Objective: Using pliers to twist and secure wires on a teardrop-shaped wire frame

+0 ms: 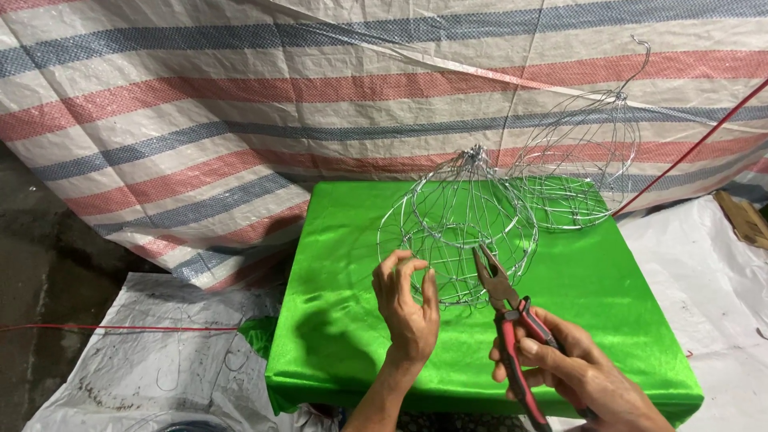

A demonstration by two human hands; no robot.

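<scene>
striped tarp [200, 120] in red, blue and white bands fills the whole upper field from 9 o'clock round to 3 o'clock, hung as a backdrop and creased. below it, centre frame, a table draped in bright green satin cloth [344, 264], its near edge falling away at 6 o'clock. pale plastic sheeting [144, 352] covers the ground at 7 o'clock, with more at 4 o'clock beside the table. on the green cloth at 12 o'clock from the hands sits a dome-shaped wire frame [460, 228], thin silver wire in hoops and ribs, gathered to a twisted knot at its top. a second wire frame [580, 160] stands just behind it toward 2 o'clock, tilted, with a hooked wire end rising at its top. a thin red cord [696, 148] runs diagonally at 3 o'clock; another red line crosses the ground at 9 o'clock. left hand [408, 308] is raised at the frame's near rim, fingers curled and loosely spread, fingertips at the wire; whether they actually pinch a strand i cannot tell. right hand [572, 372] at 5 o'clock is wrapped firmly round the red-and-black handles of pliers [504, 300], whose jaws point up toward 11 o'clock, slightly parted, tips at the lower hoop of the near frame.
</scene>
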